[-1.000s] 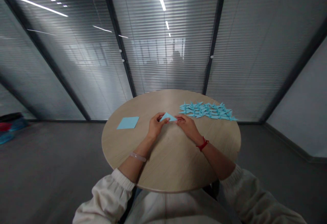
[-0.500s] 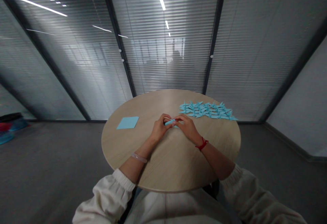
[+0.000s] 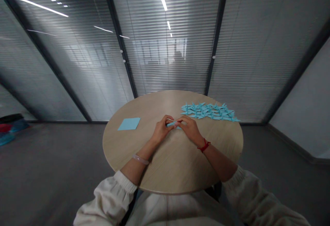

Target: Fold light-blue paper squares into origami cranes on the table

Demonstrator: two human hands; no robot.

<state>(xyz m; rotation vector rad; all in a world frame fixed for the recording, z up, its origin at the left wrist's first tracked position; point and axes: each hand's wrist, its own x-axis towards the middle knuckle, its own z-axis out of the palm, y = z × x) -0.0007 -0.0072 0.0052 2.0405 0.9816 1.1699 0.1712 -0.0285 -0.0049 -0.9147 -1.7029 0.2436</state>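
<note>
Between my hands, over the middle of the round table, is a small folded piece of light-blue paper (image 3: 170, 124). My left hand (image 3: 162, 128) pinches its left part between thumb and fingers. From the other side, my right hand (image 3: 189, 127) closes its fingertips on the right part, close to the left thumb. Fingers cover much of the paper, so its exact folded shape is hidden. Beyond my right hand, several light-blue origami cranes (image 3: 207, 110) stand packed in rows. Left of my left hand lies flat square blue paper (image 3: 129, 124); whether it is one sheet or a stack I cannot tell.
The round wooden table (image 3: 177, 171) reaches from my lap toward a glass wall with blinds (image 3: 170, 74). Dark and blue items (image 3: 12, 126) sit on the floor at the far left. A white wall (image 3: 306, 109) stands at the right.
The folded paper has shifted slightly in my fingers, its strip sitting lower and flatter. My right fingertips have moved a little along it. The cranes and square paper have not moved.
</note>
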